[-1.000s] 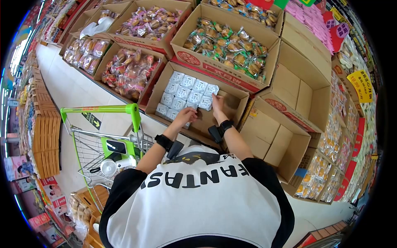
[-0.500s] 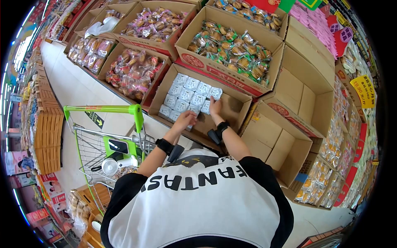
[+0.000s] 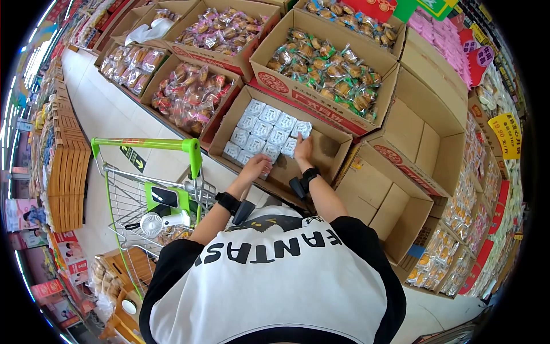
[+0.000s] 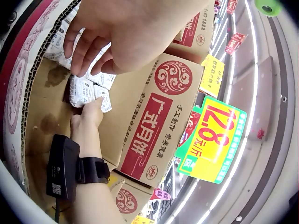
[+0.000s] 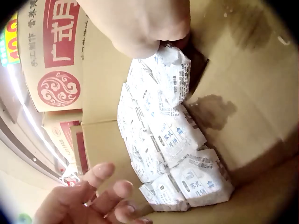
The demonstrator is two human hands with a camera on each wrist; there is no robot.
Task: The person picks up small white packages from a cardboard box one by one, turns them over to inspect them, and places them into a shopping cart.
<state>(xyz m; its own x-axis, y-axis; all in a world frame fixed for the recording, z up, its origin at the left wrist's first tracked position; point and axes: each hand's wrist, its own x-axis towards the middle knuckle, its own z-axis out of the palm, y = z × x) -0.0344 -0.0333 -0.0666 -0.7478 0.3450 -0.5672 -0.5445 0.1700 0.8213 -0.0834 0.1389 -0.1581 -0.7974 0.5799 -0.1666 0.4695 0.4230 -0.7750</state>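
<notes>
White paper-wrapped mooncakes (image 3: 278, 136) stand in close rows at the left side of an open cardboard box (image 3: 326, 178). My right hand (image 3: 304, 150) is at the right end of the rows. In the right wrist view its curled fingers hold the end wrapped mooncake (image 5: 171, 74), with the fingertips partly hidden. My left hand (image 3: 255, 167) hovers by the near edge of the rows. Its fingers are loosely bent with nothing between them, as the left wrist view of the left hand (image 4: 114, 39) also shows.
Behind stands a taller box of bagged pastries (image 3: 326, 69). To the right is a bare-bottomed carton (image 3: 366, 189), and to the left a box of red-wrapped pastries (image 3: 189, 97). A shopping cart (image 3: 146, 144) with a green handle is close on my left.
The head view has shifted slightly, so the boxes sit a little further right. My left hand has drawn slightly nearer my body; my right hand keeps to the same end mooncake.
</notes>
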